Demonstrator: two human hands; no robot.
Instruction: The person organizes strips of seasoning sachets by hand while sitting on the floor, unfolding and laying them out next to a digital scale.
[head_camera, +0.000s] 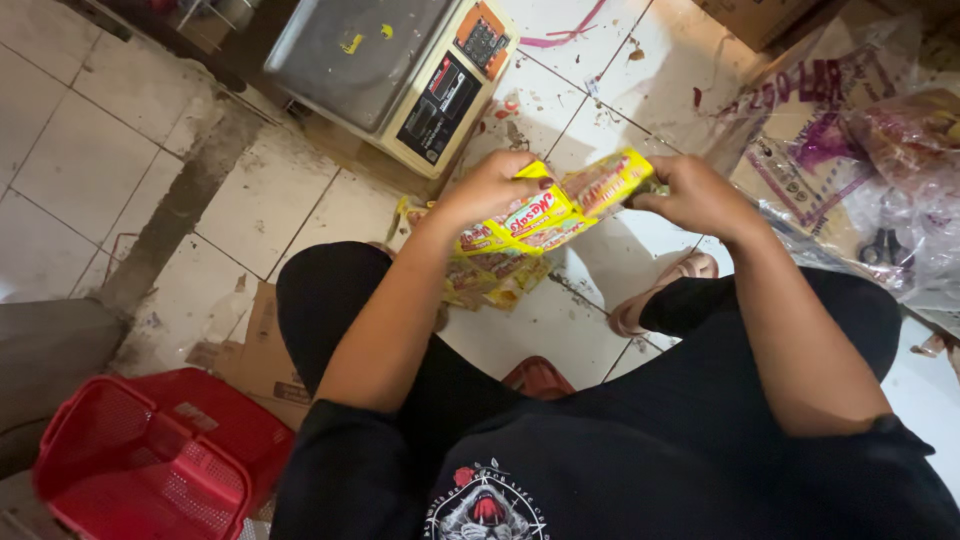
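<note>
I sit on a tiled floor in black clothes, looking down at both hands. My left hand (492, 187) grips one end of a strip of small yellow-and-red sachets (560, 208), fingers folded over it. The other end of that strip is pinched by my right hand (690, 195). Below the hands, a pile of more yellow sachets (490, 278) lies on the floor between my knees.
A weighing scale (400, 60) with a steel pan stands on the floor ahead. At the lower left is a red plastic basket (150, 460) beside flat cardboard (262, 350). Clear plastic bags (860, 150) are heaped on the right. A sandal (660, 285) shows under my right leg.
</note>
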